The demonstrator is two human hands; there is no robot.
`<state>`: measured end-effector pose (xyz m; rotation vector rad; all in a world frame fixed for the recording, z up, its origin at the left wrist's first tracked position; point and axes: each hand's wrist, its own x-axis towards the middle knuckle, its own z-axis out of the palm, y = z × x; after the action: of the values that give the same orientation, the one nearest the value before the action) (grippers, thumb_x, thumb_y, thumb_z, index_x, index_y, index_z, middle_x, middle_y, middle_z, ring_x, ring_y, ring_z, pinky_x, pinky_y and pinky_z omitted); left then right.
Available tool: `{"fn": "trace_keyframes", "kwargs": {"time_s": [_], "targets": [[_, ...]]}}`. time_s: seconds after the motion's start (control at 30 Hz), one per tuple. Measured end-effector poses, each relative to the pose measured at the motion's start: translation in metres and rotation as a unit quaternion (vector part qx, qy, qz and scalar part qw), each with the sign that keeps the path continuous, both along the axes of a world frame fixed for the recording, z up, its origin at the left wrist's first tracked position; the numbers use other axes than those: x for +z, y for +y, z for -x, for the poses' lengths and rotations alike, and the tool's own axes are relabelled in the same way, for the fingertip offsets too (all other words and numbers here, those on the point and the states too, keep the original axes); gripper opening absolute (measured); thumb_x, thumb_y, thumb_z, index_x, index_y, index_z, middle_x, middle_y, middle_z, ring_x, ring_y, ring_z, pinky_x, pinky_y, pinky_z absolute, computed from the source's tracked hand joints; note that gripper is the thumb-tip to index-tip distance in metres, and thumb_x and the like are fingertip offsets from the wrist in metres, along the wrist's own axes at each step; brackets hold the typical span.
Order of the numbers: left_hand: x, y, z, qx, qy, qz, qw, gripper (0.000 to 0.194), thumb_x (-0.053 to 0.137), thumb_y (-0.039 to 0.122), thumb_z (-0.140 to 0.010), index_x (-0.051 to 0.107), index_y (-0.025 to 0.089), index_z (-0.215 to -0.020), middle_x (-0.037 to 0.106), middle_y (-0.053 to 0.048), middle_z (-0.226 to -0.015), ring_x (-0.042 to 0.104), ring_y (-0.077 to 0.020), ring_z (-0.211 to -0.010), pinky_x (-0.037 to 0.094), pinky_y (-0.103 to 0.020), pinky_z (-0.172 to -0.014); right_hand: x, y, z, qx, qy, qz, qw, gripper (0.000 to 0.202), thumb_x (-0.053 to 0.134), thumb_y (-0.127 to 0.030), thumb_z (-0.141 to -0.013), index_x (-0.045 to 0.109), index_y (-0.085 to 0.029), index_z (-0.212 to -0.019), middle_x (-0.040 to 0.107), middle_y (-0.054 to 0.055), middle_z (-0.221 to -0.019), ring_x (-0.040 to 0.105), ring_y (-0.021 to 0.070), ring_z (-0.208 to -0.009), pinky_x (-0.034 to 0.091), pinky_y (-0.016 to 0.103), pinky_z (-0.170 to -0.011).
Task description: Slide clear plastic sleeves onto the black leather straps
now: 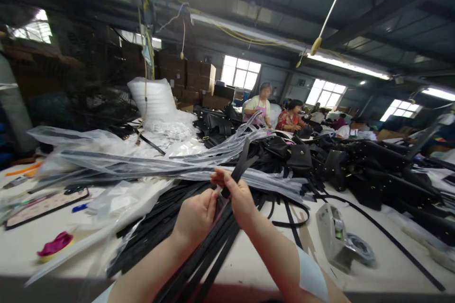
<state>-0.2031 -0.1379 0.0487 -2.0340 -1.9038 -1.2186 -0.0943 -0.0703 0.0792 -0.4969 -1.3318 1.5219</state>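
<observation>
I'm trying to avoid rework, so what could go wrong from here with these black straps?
The black straps could fan out if the right hand loosens, since they spread apart below it. They might also mix with the strap pile beside them. And the tape dispenser stands near the right forearm, so a wide swing could knock it.

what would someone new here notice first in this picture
At near centre, the right grip holds a bundle of black straps, with the left grip closed just beside it. Behind them, long clear plastic sleeves stretch across the pale table, and black bags pile up on its right. A bright magenta item stands out at the near left.
</observation>
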Motion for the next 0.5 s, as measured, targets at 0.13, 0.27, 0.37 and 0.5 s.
{"fn": "trace_keyframes", "kwargs": {"time_s": [0.13,0.27,0.37,0.5], "targets": [[0.011,0.008,-0.008,-0.018,-0.001,-0.003,1.000,0.044,0.023,0.035,-0.099,0.053,0.022,-0.069,0.066,-0.004,-0.059,0.064,-0.0177,-0.054,0.040,-0.025,-0.052,0.040,0.026,-0.014,-0.036,0.022,-0.017,0.999,0.048,0.064,-0.059,-0.077,0.075,-0.013,-0.085,0.075,0.011,-0.082,0.070,0.0226,-0.080,0.051,0.037,-0.084],[0.042,0.021,-0.010,-0.020,-0.032,-0.031,0.999,0.044,0.023,0.034,-0.099,0.053,0.021,-0.070,0.068,-0.006,-0.064,0.065,-0.0182,-0.057,0.043,-0.026,-0.055,0.047,0.010,-0.012,0.008,-0.047,-0.058,0.997,0.054,0.059,-0.064,-0.079,0.076,-0.014,-0.093,0.075,0.011,-0.092,0.069,0.0217,-0.076,0.052,0.030,-0.067],[0.059,0.026,-0.012,-0.007,-0.016,-0.068,0.998,0.043,0.023,0.032,-0.098,0.055,0.021,-0.071,0.070,-0.008,-0.067,0.066,-0.0202,-0.063,0.044,-0.028,-0.058,0.044,-0.004,-0.011,0.020,-0.094,-0.057,0.994,0.059,0.058,-0.066,-0.078,0.074,-0.015,-0.102,0.075,0.009,-0.092,0.067,0.0203,-0.064,0.044,0.026,-0.046],[0.057,0.023,-0.018,-0.043,-0.038,-0.041,0.997,0.045,0.023,0.034,-0.099,0.055,0.021,-0.070,0.068,-0.005,-0.061,0.064,-0.0181,-0.055,0.043,-0.027,-0.055,0.057,0.009,-0.022,-0.029,-0.048,-0.096,0.994,0.051,0.066,-0.061,-0.075,0.074,-0.017,-0.099,0.075,0.009,-0.091,0.069,0.0223,-0.080,0.052,0.030,-0.068]]}}
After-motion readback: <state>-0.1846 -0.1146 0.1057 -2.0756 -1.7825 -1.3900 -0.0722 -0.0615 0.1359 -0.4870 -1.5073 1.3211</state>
